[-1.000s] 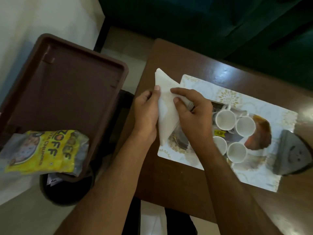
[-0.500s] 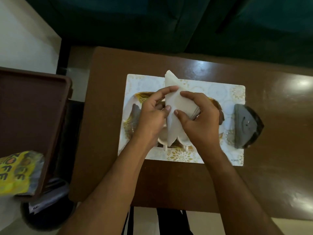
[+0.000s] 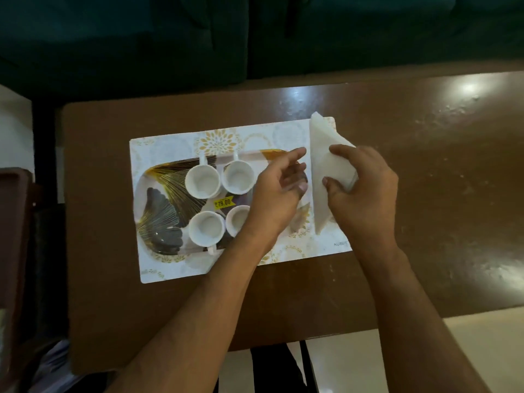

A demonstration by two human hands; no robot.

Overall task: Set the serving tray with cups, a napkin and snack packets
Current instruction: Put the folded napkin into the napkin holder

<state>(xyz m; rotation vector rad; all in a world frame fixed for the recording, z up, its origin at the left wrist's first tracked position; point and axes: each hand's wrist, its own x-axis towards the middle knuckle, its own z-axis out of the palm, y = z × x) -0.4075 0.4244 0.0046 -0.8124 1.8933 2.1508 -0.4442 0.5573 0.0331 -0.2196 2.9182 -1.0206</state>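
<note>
A folded white napkin (image 3: pixel 323 165) stands on edge at the right end of the placemat (image 3: pixel 170 143). My right hand (image 3: pixel 365 191) grips it from the right. My left hand (image 3: pixel 279 194) hovers just left of the napkin, fingers apart, over the right end of the serving tray (image 3: pixel 158 205). The tray has a gold and grey leaf pattern and a yellow price sticker (image 3: pixel 223 202). Several white cups (image 3: pixel 202 180) sit on the tray in two rows; my left hand partly hides one of them.
The brown table (image 3: pixel 425 165) stretches to the right. A brown plastic tray's edge (image 3: pixel 14 222) shows at the far left. A dark green sofa (image 3: pixel 255 35) runs behind the table. Pale floor (image 3: pixel 467 350) lies at the near right.
The napkin has moved right from over the tray to the placemat's right end. My left hand has let go of it. The cups show again. The view has shifted right.
</note>
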